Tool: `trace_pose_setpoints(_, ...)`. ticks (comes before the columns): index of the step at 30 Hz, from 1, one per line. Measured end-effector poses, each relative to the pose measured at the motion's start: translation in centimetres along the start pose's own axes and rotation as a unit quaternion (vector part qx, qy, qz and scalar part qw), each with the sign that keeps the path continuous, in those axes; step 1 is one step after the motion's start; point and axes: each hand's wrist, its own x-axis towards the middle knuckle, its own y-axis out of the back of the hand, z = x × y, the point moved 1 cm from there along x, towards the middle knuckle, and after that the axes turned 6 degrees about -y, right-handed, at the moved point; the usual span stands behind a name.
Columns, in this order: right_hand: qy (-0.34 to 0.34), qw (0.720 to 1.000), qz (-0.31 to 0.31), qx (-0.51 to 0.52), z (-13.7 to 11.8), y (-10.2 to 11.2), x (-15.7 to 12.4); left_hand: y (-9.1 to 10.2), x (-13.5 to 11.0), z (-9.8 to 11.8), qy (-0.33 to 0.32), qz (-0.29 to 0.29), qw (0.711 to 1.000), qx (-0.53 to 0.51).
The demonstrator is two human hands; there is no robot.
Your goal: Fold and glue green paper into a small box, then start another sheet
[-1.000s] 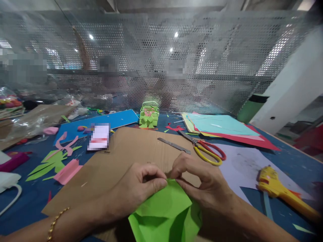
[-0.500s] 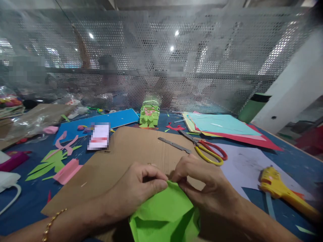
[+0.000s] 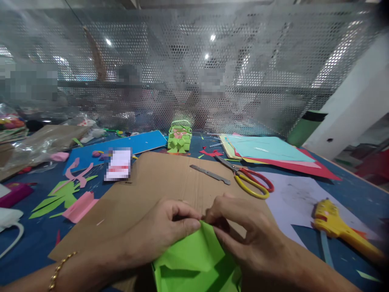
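A bright green folded paper piece [image 3: 188, 255] stands at the bottom middle, its lower part cut off by the frame. My left hand [image 3: 173, 223] pinches its top edge between thumb and fingers. Close beside it, my right hand [image 3: 243, 231] has thumb and fingers closed on the same top edge from the right. Under both hands lies a brown cardboard sheet [image 3: 158, 178]. Beyond my right hand are a metal blade strip [image 3: 210, 174] and scissors [image 3: 249, 182] with one red and one yellow handle.
A yellow glue gun [image 3: 331, 223] lies at the right near white paper [image 3: 288, 198]. Coloured sheets [image 3: 267, 150] are stacked at the back right. A small green paper bag [image 3: 180, 137] stands at the back. Green leaf cutouts [image 3: 57, 200] and folded pink paper [image 3: 79, 207] lie left.
My right hand has shifted slightly along the paper's top edge, and the green paper's upper face is creased differently. Both hands keep their pinch.
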Motion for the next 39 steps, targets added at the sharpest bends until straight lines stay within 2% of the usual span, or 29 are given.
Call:
trace_pose_setpoints(6, 0.029, 0.999, -0.010, -0.039, -0.4, -0.2, 0.0, 0.2, 0.1, -0.4, 0.000, -0.007, 1.000, -0.013)
trace_pose_setpoints(10, 0.028, 0.998, -0.040, -0.043, -0.7, -0.2, 0.1, 0.1, -0.1, -0.2, 0.008, -0.009, 1.000, -0.019)
trace_pose_setpoints(17, -0.052, 0.995, -0.078, -0.028, -0.6, -0.2, -0.2, 0.0, -0.2, 0.0, -0.015, -0.012, 0.999, 0.040)
trace_pose_setpoints(25, -0.130, 0.988, -0.088, 0.015, 0.3, 0.1, 0.1, 0.0, -0.1, 0.4, -0.036, 0.007, 0.998, 0.041)
trace_pose_setpoints(29, -0.154, 0.985, -0.056, 0.046, 0.7, 0.7, 0.6, 0.1, 0.0, 0.3, -0.066, 0.013, 0.997, 0.040)
trace_pose_setpoints(32, -0.152, 0.985, -0.029, 0.077, 0.3, 1.1, 0.8, 0.1, 0.0, 0.4, -0.079, 0.030, 0.994, 0.075)
trace_pose_setpoints(39, -0.140, 0.985, -0.054, 0.089, -0.6, 0.8, 0.6, -0.2, -0.2, 0.4, -0.133, 0.039, 0.982, 0.129)
